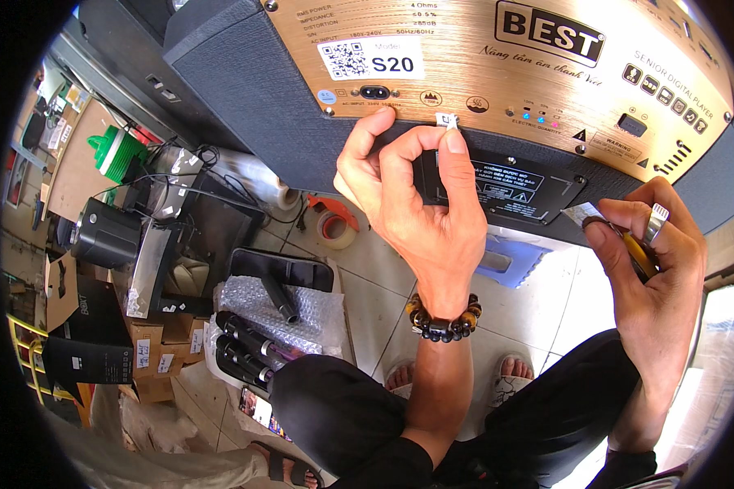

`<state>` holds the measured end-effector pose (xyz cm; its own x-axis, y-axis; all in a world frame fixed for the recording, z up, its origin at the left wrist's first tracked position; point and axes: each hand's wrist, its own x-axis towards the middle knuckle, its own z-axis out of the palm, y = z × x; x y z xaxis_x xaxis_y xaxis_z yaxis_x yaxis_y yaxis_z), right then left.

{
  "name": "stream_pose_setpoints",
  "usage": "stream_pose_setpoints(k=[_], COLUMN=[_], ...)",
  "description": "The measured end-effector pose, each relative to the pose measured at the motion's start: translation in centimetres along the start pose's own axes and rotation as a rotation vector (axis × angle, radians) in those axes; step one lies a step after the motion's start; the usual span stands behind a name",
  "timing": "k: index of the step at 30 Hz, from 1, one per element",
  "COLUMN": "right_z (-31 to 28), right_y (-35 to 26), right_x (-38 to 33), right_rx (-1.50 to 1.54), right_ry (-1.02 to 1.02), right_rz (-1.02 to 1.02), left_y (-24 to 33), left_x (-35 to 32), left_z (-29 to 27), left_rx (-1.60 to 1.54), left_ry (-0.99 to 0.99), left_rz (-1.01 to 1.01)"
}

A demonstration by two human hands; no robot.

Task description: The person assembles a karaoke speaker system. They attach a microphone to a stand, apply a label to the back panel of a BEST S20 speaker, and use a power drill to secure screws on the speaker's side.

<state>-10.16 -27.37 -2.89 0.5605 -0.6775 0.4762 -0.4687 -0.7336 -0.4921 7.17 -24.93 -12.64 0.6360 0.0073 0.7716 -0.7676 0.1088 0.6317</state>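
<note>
A large black speaker cabinet (228, 90) with a gold metal control panel (457, 61) fills the upper part of the view. At the panel's lower edge, my left hand (420, 183) has its thumb and index fingertip pinched at a small white label (446, 120); the other fingers curl against the panel. Whether the label is stuck down cannot be seen. To the right, my right hand (656, 253) grips a box cutter with a yellow and black handle (640, 257). Its wide silver blade (581, 214) points toward the cabinet's black lower plate (510, 187), apart from my left hand.
Left on the floor lie bubble wrap (310, 318), black microphones (245, 350), a black tray (281, 267) and a tape dispenser (334, 224). Beyond them are cardboard boxes (159, 346), a green object (114, 155) and cables. Another person's sandalled foot (289, 469) shows at lower left.
</note>
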Motion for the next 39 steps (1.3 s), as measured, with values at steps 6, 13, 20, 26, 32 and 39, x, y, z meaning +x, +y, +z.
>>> stream_pose_setpoints(k=[6,13,20,26,32,39], right_z=[0.05,0.1,-0.26,-0.25,-0.28,-0.08], right_y=[0.33,0.15,0.05,0.42,0.61,0.39], right_x=[-0.21,-0.2,-0.16,0.11,0.09,-0.02], right_rx=[-0.002,-0.008,-0.038,-0.099,-0.098,-0.069], right_ry=[-0.01,-0.002,-0.018,-0.044,-0.032,-0.003], right_rz=[0.017,0.022,0.011,-0.078,-0.106,-0.088], left_y=[-0.22,-0.53,-0.13,-0.39,-0.34,-0.43], left_x=[-0.16,-0.24,-0.34,-0.15,-0.27,-0.4], left_z=[-0.05,-0.14,-0.03,-0.16,-0.03,0.07], left_rx=[0.001,-0.026,-0.031,-0.035,-0.044,-0.083], left_ry=[-0.011,-0.023,-0.025,-0.005,-0.001,0.012], left_rz=[0.006,-0.015,-0.019,-0.02,-0.028,-0.036])
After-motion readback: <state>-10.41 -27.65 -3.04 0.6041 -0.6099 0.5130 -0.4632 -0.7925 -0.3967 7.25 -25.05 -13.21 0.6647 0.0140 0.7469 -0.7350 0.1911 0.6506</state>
